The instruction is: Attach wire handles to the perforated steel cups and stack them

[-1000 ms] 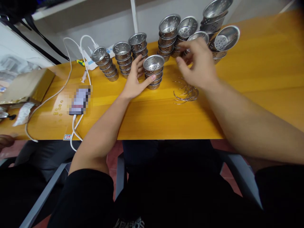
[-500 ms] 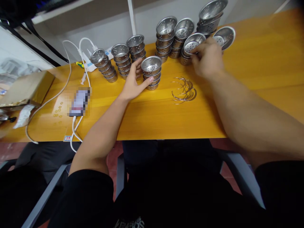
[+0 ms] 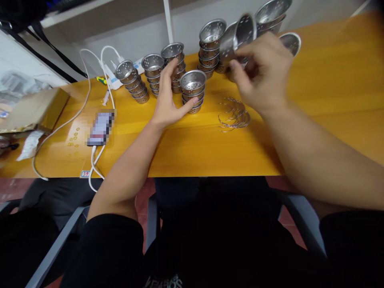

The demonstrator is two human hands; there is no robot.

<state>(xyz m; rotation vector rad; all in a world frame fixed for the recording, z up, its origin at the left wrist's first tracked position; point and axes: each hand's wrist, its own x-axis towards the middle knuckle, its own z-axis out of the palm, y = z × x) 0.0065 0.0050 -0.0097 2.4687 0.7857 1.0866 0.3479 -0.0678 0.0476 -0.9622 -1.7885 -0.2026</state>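
In the head view, my right hand (image 3: 265,72) pinches a perforated steel cup (image 3: 232,42), raised and tilted sideways above the stacks at the back. My left hand (image 3: 169,100) is open, fingers spread, beside a short stack of perforated steel cups (image 3: 193,86). Its thumb lies across the front of that stack; whether it presses on the metal I cannot tell. Right of this stack lies a loose pile of thin curved metal wires (image 3: 234,115). The palm and some fingers of my right hand are hidden.
Along the wall stand more cup stacks, one at the left (image 3: 132,82) and a taller one (image 3: 208,48). A tilted cup (image 3: 291,43) is partly behind my right hand. A phone (image 3: 101,128) with white cables and a cardboard box (image 3: 36,110) lie left.
My right hand has lifted a cup off a stack at the back right and tilted it. My left hand's fingers have risen and spread away from the short stack.
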